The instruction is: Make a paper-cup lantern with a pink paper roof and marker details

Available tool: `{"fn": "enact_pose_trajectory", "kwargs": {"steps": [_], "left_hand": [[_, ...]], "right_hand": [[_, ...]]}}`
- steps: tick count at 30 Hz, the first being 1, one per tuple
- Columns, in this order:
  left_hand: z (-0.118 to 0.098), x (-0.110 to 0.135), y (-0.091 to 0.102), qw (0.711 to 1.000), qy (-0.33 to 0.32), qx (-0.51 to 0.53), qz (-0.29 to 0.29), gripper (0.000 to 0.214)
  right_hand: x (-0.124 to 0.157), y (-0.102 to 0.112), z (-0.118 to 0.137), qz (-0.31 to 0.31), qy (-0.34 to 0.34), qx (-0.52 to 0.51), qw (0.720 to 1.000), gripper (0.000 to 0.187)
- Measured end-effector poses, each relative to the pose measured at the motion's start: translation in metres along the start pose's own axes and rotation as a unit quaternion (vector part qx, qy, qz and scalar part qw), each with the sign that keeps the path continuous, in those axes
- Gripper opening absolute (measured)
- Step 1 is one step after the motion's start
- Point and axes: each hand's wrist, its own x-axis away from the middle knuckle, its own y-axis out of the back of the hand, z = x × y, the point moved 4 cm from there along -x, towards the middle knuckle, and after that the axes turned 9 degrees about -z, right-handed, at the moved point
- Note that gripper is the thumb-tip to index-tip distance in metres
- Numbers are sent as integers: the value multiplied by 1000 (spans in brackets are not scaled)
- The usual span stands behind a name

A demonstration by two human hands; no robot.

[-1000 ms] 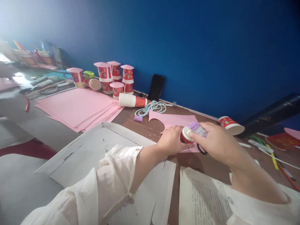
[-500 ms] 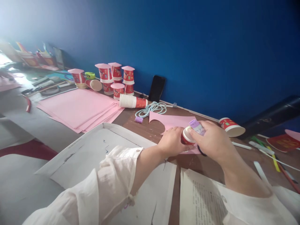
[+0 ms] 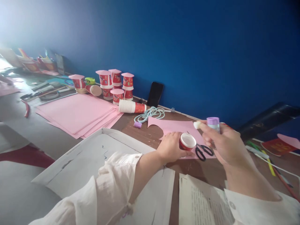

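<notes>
My left hand (image 3: 170, 147) grips a small red paper cup (image 3: 187, 142), tilted so its white base faces up and right. My right hand (image 3: 222, 142) is closed on a purple-capped glue stick (image 3: 212, 122), held just right of and above the cup, apart from it; its whitish tip (image 3: 197, 124) points left. Both hands hover over a cut pink paper sheet (image 3: 174, 126) on the brown table. Black-handled scissors (image 3: 203, 151) lie on that sheet under my right hand.
A stack of pink sheets (image 3: 77, 112), several red cups with pink lids (image 3: 114, 81), a lying sleeve of cups (image 3: 131, 107), a coiled cable (image 3: 150, 114) and a black phone (image 3: 154, 93) sit by the blue wall. White paper (image 3: 98, 153) and printed pages (image 3: 201, 200) lie near me. Pens (image 3: 264, 154) lie at right.
My right hand has lifted the glue stick off the cup's base and moved it up and to the right. The scissors under it now show. The left hand still holds the cup.
</notes>
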Motion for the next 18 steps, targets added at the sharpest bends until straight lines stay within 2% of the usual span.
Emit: {"fn": "enact_pose_trajectory", "kwargs": {"steps": [1,3,5,8,10,14,18], "left_hand": [[0,0,0,1000,-4,2,-7,75],[-3,0,2,999,-12,-3,-41,89],[-8,1,9,994,-39,-5,-100,94],[-20,6,23,972,-115,3,-203,69],[-29,11,32,953,-173,7,-249,51],[-44,23,39,930,-264,20,-255,41],[-48,26,39,935,-260,40,-240,43]], "right_hand": [[-1,2,-4,-1,-47,-96,994,25],[0,5,-13,-8,-136,-248,959,23],[5,5,-22,-14,-187,-327,926,22],[21,3,-29,-6,-221,-370,902,23],[35,0,-30,2,-236,-385,892,25],[58,-9,-25,47,-252,-412,874,22],[68,-15,-22,95,-252,-416,869,23]]}}
